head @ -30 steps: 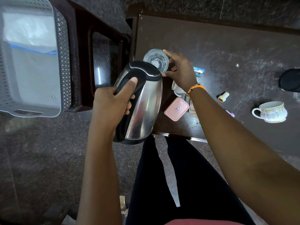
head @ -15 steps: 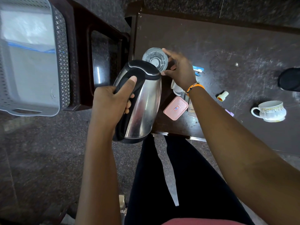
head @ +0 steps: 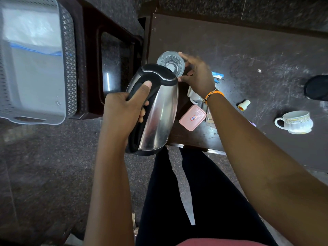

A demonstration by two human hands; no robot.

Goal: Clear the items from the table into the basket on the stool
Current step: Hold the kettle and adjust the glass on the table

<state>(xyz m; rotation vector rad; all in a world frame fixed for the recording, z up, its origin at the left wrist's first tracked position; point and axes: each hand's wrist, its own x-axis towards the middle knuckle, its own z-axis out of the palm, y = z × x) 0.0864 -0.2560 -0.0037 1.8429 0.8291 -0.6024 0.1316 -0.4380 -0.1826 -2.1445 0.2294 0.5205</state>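
Note:
My left hand [head: 124, 112] grips the black handle of a steel electric kettle [head: 156, 114], held in the air over the table's left front corner, thumb on the lid. My right hand [head: 197, 75] curls around a clear drinking glass [head: 170, 63] standing on the dark table [head: 248, 50]. A pink lidded box [head: 192, 117] lies just below my right wrist. A white teacup [head: 295, 122] stands at the right. The grey perforated basket [head: 69, 55] sits on the dark stool [head: 88, 50] at the left, with a clear plastic bag inside.
A small white and orange cap [head: 244, 105] and a blue and white packet [head: 218, 76] lie on the table. A black round object [head: 317, 87] shows at the right edge. A white item is partly hidden under my right wrist. My dark-trousered legs are below.
Both hands, the kettle and the glass have barely shifted. The view has drifted slightly.

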